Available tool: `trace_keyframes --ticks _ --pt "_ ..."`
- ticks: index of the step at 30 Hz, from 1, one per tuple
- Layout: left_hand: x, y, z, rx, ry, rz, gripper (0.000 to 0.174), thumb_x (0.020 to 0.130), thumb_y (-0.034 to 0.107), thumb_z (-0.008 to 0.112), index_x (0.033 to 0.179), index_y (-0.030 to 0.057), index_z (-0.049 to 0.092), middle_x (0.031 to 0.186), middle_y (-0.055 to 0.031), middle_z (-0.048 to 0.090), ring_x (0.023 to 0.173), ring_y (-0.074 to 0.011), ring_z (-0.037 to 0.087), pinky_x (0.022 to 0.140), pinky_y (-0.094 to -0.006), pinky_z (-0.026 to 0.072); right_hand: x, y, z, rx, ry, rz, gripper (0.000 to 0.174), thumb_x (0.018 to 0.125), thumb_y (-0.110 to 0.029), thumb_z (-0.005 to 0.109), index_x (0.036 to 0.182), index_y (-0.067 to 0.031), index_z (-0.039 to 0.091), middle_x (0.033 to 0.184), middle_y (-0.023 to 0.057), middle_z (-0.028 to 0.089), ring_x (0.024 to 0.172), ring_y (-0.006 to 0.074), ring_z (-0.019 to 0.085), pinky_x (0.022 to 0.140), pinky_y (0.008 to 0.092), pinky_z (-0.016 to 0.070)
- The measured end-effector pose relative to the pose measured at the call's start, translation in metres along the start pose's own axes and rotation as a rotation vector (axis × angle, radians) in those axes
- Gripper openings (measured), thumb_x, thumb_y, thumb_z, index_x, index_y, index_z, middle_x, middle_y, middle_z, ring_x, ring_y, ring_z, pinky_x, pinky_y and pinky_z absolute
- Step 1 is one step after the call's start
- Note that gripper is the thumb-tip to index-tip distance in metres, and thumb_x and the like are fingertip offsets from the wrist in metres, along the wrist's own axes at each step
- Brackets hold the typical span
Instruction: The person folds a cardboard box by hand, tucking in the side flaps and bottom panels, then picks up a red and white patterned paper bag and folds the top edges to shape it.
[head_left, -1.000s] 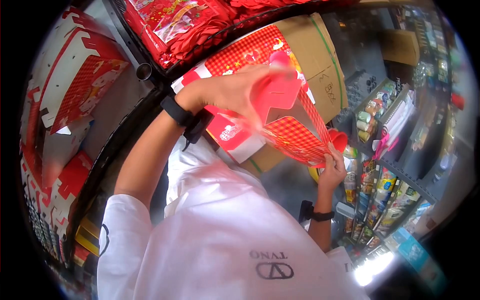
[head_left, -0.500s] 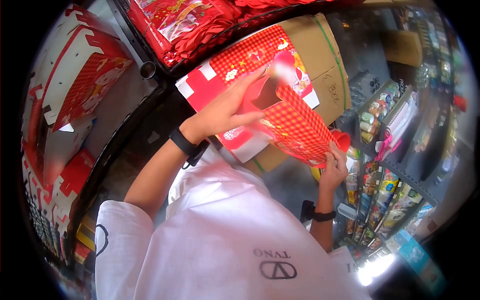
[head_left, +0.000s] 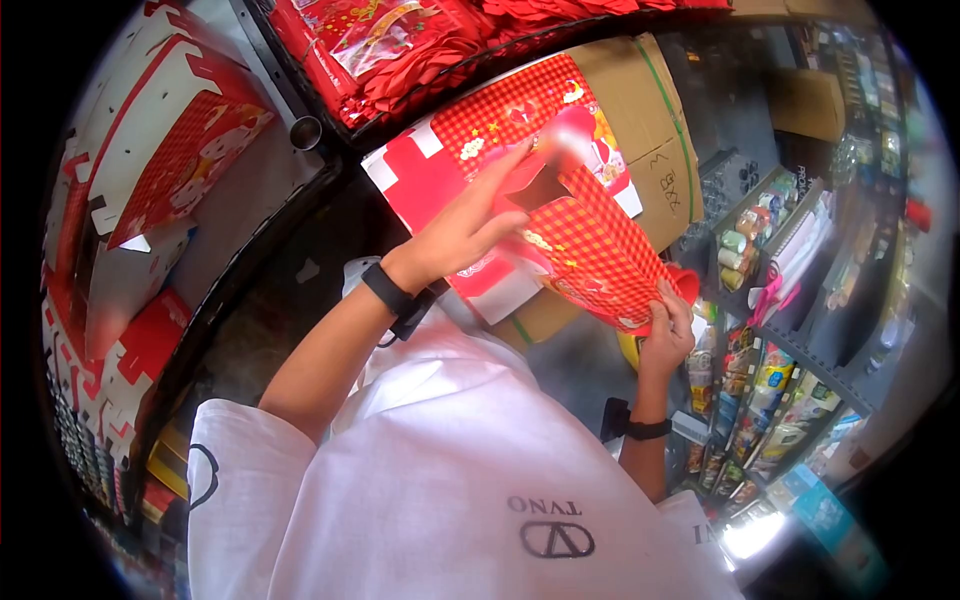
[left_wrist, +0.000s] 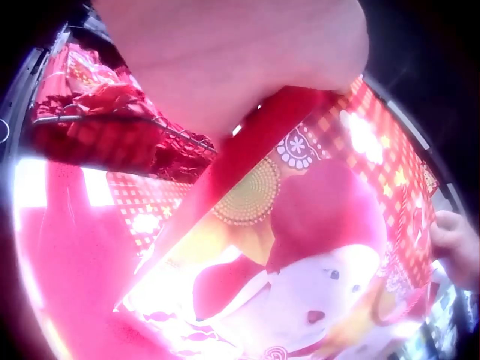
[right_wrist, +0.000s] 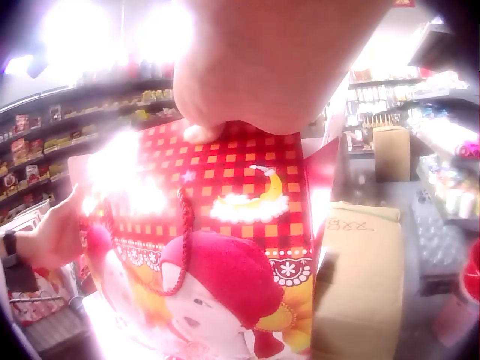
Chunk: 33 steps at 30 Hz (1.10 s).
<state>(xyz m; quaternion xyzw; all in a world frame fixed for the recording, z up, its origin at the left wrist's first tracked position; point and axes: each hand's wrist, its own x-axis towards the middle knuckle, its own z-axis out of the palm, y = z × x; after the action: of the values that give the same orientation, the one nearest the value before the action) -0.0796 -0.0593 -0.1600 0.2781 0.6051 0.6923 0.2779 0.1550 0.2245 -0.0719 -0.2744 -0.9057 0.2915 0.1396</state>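
Note:
A red checked gift box [head_left: 600, 250], printed with stars and clouds, is held at a tilt before the body, its hollow end turned left. At its right end my right hand [head_left: 667, 335] grips the edge between thumb and fingers. My left hand [head_left: 455, 235] lies at the hollow end, thumb and fingers straight and spread, touching the card there. In the right wrist view a red cord handle [right_wrist: 182, 247] hangs over a printed cartoon animal in a red hat [right_wrist: 225, 277]. Beneath lies another gift box [head_left: 515, 110] with red and white tabs.
A brown cardboard carton [head_left: 650, 130] sits under the boxes. Beyond it, a dark crate holds red packets [head_left: 400, 60]. More gift boxes [head_left: 190, 160] stand at left. Shelves of packaged goods [head_left: 750, 370] line the right, with pink-handled scissors [head_left: 778, 290] on them.
My left hand has moved from the raised red flap at the hollow end to the box's near side, fingers spreading. That flap no longer stands up. My right hand keeps its grip.

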Motion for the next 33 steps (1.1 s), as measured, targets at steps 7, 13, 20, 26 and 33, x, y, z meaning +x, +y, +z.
trace_keyframes --ticks 7,13,20,26,33 --pt "-0.003 -0.013 0.021 -0.063 0.088 0.033 0.078 0.106 0.038 0.059 0.170 0.0103 0.024 0.175 -0.0165 0.025 0.164 -0.0330 0.019 0.133 -0.0469 0.0113 -0.004 -0.011 0.005 0.058 0.039 0.053 0.015 0.092 -0.001 0.075 0.107 0.0021 0.078 0.124 0.0164 0.078 0.120 0.0265 0.064 0.109 0.0382 0.0451" --pt "0.032 0.013 -0.018 -0.182 -0.156 -0.030 0.119 0.085 0.058 0.083 0.172 0.0097 0.017 0.177 -0.0133 0.021 0.160 -0.0292 0.027 0.131 -0.0445 0.0188 -0.007 -0.001 -0.003 0.122 0.029 0.054 0.017 0.092 0.000 0.074 0.108 0.0032 0.078 0.124 0.0165 0.077 0.121 0.0266 0.065 0.109 0.0382 0.0469" --pt "0.039 0.001 -0.018 0.065 -0.160 0.083 0.100 0.089 0.030 0.084 0.169 0.0098 0.028 0.170 -0.0164 0.035 0.154 -0.0290 0.038 0.125 -0.0410 0.0335 -0.009 0.004 0.000 0.199 0.041 0.113 0.017 0.093 -0.001 0.073 0.110 0.0031 0.076 0.125 0.0172 0.077 0.125 0.0272 0.065 0.111 0.0378 0.0466" --pt "0.023 -0.010 0.012 -0.193 0.115 0.033 0.081 0.095 0.018 0.075 0.166 0.0094 0.037 0.161 -0.0171 0.049 0.147 -0.0308 0.047 0.124 -0.0421 0.0343 -0.008 -0.001 0.005 0.104 0.033 0.054 0.016 0.094 0.001 0.071 0.110 0.0026 0.075 0.128 0.0178 0.075 0.125 0.0269 0.064 0.109 0.0368 0.0480" --pt "0.020 -0.014 0.024 -0.095 0.200 -0.012 0.066 0.107 0.018 0.063 0.166 0.0076 0.036 0.164 -0.0085 0.047 0.130 -0.0134 0.056 0.103 -0.0281 0.0506 -0.001 -0.012 0.005 0.138 0.023 0.097 0.017 0.095 0.001 0.071 0.112 0.0028 0.075 0.129 0.0177 0.075 0.128 0.0258 0.063 0.110 0.0361 0.0475"
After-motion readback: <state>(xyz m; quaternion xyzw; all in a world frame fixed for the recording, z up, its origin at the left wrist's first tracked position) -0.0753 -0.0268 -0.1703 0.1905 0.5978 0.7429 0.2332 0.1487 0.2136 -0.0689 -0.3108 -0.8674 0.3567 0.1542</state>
